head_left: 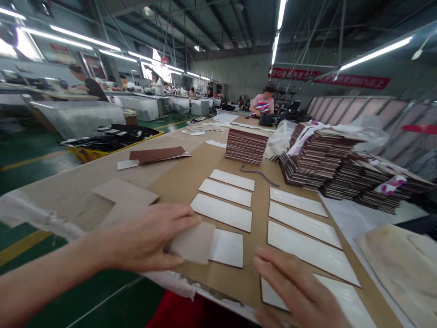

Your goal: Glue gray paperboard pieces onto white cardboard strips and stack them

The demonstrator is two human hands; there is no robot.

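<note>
My left hand [150,237] grips a thin beige card [194,243] between thumb and fingers. The card lies over the left part of a white-faced panel [228,248] near the table's front edge. My right hand [297,289] is slightly blurred, its fingers stretched out above another white-faced panel [341,298], hiding the middle of it. Whether the fingers touch that panel I cannot tell. Farther back lie more white rectangular panels in two columns, among them a left one [223,212] and a right one [307,248]. Loose beige sheets [126,191] rest left of my left hand.
A neat stack of brown-edged panels [246,146] stands mid-table, with larger stacks [314,157] behind on the right. Some brown strips [160,155] lie at left. A yellow-rimmed bin [112,141] stands beyond the table [68,182]. Another person [263,105] works at the far end.
</note>
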